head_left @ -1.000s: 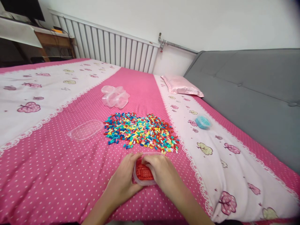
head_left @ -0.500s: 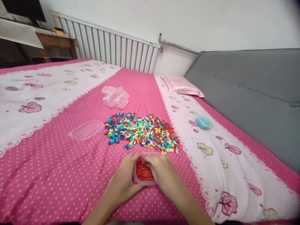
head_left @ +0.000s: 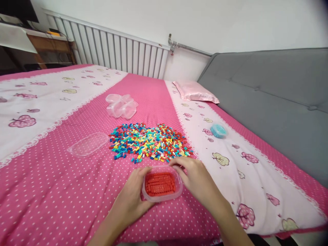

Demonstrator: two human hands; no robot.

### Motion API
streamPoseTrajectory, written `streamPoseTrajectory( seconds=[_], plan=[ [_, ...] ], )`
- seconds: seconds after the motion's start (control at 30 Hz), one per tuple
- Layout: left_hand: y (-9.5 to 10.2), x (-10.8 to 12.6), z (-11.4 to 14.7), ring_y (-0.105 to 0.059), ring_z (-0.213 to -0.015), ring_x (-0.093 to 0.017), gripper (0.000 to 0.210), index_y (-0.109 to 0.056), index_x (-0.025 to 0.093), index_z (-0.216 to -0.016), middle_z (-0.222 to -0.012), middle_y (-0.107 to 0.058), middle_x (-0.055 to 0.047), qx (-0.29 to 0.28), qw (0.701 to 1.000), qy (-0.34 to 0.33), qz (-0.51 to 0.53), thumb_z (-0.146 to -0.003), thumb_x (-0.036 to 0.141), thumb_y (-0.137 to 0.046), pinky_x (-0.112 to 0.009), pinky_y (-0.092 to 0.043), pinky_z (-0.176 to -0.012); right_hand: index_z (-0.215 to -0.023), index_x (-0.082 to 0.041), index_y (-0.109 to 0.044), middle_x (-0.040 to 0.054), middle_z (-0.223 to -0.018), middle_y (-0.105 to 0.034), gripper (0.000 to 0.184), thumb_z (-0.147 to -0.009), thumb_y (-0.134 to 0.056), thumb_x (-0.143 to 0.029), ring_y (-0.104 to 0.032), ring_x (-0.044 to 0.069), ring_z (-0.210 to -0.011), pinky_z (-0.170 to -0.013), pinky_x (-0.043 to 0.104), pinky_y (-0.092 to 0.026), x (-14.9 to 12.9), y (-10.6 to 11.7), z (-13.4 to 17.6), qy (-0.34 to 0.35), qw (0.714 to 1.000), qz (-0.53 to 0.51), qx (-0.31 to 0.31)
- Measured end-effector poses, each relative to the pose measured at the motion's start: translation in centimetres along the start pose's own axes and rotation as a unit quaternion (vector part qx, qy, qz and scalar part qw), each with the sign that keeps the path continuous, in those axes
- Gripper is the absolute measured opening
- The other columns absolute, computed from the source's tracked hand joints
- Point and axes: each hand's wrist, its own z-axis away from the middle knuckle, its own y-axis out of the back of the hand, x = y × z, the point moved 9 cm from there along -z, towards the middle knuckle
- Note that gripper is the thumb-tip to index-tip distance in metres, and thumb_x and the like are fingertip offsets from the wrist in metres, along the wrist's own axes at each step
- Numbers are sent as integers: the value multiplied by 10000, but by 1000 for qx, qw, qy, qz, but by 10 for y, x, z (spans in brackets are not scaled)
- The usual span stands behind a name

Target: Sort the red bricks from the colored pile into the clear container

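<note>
A clear plastic container point(head_left: 179, 192) stands in front of me, with red toy bricks point(head_left: 160, 184) laid in rows inside. My left hand point(head_left: 134, 188) grips its left side, thumb low and fingers along the far rim. Just past the far right corner is my right hand point(head_left: 191, 171), its fingers curled together at the near edge of the loose brick pile point(head_left: 151, 141). Whatever lies between those fingertips is hidden. The pile mixes red, blue, teal, yellow and white bricks.
Left of the pile lies a clear lid point(head_left: 88, 145). Farther back are several nested clear containers point(head_left: 121, 106). A lidded container of light blue pieces point(head_left: 218, 131) rests on the right. A pink pillow point(head_left: 196, 91) lies near the grey headboard point(head_left: 269, 82).
My right hand has lifted out of the container and moved right and away to the pile's edge, uncovering the red bricks. My left hand still grips the container. The view has shifted slightly.
</note>
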Motion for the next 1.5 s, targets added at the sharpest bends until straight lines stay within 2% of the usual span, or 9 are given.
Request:
streamPoseTrajectory(
  seconds=[0.17, 0.3, 0.4, 0.5, 0.63, 0.77, 1.1, 1.33, 1.5],
  plan=[
    [9, 4, 1, -524, -1334, -375, 966, -289, 297, -1517, -1463, -494, -152, -8, 998, 8, -60, -765, 506, -858, -564, -491, -1074, -959, -217, -733, 16, -978, -746, 217, -963, -589, -55, -680, 198, -919, -841, 324, -478, 22, 14, -1, -3, 1000, 2, 14],
    [27, 36, 0, -532, -1268, -352, 765, -381, 240, -1492, -1413, -531, -148, 26, 981, -37, -188, -875, 490, -757, -510, -479, -1039, -981, -215, -748, 40, -1003, -680, 205, -985, -589, -86, -642, 201, -956, -878, 348, -490, 22, 11, 3, 5, 1000, -11, -6],
    [21, 66, -8, -551, -1185, -354, 669, -474, 213, -1428, -1328, -627, -122, -19, 957, -100, -273, -873, 448, -764, -512, -405, -1038, -950, -209, -760, 74, -1105, -605, 196, -984, -603, -97, -590, 219, -1076, -968, 375, -484, 11, 7, 8, 28, 999, -15, -16],
    [7, 79, -19, -582, -1109, -356, 654, -526, 152, -1358, -1251, -678, -137, -65, 939, -125, -312, -830, 415, -810, -527, -356, -1034, -930, -195, -759, 110, -1246, -557, 257, -986, -550, -56, -504, 258, -1240, -1064, 424, -448, 3, -2, 13, 34, 998, 11, -44],
    [-11, 71, -24, -600, -1113, -357, 547, -552, 137, -1323, -1243, -682, -143, -107, 938, -105, -311, -870, 356, -765, -551, -330, -1050, -1050, -168, -754, 136, -1385, -514, 401, -921, -467, 79, -419, 262, -1358, -1134, 414, -407, 3, -18, 17, 25, 994, 38, -102],
    [-18, 60, -20, -595, -1163, -343, 454, -539, 177, -1369, -1293, -658, -129, -112, 946, -77, -296, -954, 335, -633, -547, -324, -1076, -1037, -167, -759, 137, -1306, -568, 383, -924, -466, 53, -463, 275, -1301, -1114, 432, -432, 2, -26, 18, 27, 990, 49, -127],
    [-21, 56, -16, -623, -1089, -322, 520, -553, 160, -1317, -1220, -684, -113, -101, 943, -85, -306, -814, 41, -495, -528, -336, -1032, -1031, -164, -756, 138, -1269, -578, 385, -920, -452, 45, -483, 276, -1277, -1091, 430, -447, 3, -31, 21, 34, 991, 43, -125],
    [-23, 53, -18, -635, -1069, -316, 476, -586, 170, -1278, -1182, -701, -113, -105, 947, -72, -294, -840, 23, -467, -539, -351, -1025, -1036, -165, -751, 140, -1242, -580, 384, -922, -453, 48, -508, 277, -1232, -1042, 415, -479, 2, -32, 18, 13, 988, 48, -144],
    [-26, 47, -18, -628, -1089, -299, 462, -598, 200, -1300, -1204, -696, -101, -125, 948, -52, -286, -879, 53, -478, -529, -360, -1075, -1085, -165, -754, 150, -1280, -569, 434, -914, -424, 58, -479, 278, -1291, -1097, 429, -442, 4, -35, 19, 18, 988, 42, -146]
  ],
)
